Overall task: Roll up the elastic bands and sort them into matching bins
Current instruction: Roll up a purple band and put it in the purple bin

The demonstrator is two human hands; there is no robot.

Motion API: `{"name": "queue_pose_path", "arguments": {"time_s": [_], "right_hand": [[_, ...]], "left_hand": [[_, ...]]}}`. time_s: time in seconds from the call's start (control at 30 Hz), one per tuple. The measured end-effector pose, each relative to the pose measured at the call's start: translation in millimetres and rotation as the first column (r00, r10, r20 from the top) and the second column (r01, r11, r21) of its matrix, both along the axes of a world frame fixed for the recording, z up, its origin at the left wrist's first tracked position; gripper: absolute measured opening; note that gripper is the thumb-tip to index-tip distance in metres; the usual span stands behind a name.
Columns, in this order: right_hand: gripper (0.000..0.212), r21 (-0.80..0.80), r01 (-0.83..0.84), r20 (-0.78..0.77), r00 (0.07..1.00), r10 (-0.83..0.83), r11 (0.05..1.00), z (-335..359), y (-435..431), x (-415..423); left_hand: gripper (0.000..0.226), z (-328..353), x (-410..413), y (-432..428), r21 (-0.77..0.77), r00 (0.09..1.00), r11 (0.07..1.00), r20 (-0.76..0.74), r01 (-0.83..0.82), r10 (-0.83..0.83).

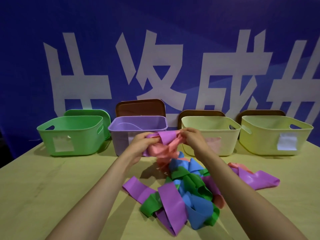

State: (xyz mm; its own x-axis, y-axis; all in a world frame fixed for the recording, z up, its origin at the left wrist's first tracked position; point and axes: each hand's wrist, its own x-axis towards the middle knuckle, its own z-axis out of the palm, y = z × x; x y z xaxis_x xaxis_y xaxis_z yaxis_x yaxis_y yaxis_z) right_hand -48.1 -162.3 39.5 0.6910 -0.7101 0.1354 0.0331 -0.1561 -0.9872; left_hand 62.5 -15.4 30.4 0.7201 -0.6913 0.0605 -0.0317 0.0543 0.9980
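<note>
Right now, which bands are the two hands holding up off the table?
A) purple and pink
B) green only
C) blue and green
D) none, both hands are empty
A: the left hand and right hand both grip a tangle of purple and pink bands raised before the purple bin; blue and green ones lie in the pile on the table.

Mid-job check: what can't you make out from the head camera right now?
All in the head view:
Green bin: label too blurred to read.
Purple bin: label mostly behind the left hand.
Pale yellow bin and right yellow bin: floors hidden by front walls.
Held bands: bunched between left hand and right hand, count unclear.
</note>
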Motion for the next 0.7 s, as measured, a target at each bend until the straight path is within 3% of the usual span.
{"name": "queue_pose_path", "arguments": {"time_s": [0.1,0.17,0.27,0.4,0.53,0.7], "right_hand": [[0.021,0.020,-0.034,-0.072,0.997,0.035,0.999,-5,9,4],[0.019,0.053,-0.103,-0.083,0.991,0.107,0.993,-10,16,6],[0.010,0.109,-0.274,-0.033,0.960,0.279,0.955,-14,21,5],[0.022,0.036,-0.160,0.086,0.984,0.156,0.986,-14,13,2],[0.029,0.020,-0.146,0.070,0.987,0.144,0.989,-10,3,0],[0.029,-0.166,-0.119,0.021,0.992,0.124,0.979,-1,9,0]], "left_hand": [[0.010,3,1,-1,0.049,0.981,0.984,0.095,-0.171,0.166],[0.006,6,-5,-3,-0.021,0.987,0.987,0.008,-0.160,0.160],[0.019,8,-13,-6,-0.018,0.994,0.996,-0.065,-0.088,0.087],[0.027,10,-4,-1,-0.012,0.989,0.995,-0.116,-0.094,0.092],[0.031,3,5,6,0.095,0.993,0.989,0.034,-0.116,0.113],[0.042,-1,-5,4,0.123,0.987,0.991,0.147,0.048,-0.066]]}}
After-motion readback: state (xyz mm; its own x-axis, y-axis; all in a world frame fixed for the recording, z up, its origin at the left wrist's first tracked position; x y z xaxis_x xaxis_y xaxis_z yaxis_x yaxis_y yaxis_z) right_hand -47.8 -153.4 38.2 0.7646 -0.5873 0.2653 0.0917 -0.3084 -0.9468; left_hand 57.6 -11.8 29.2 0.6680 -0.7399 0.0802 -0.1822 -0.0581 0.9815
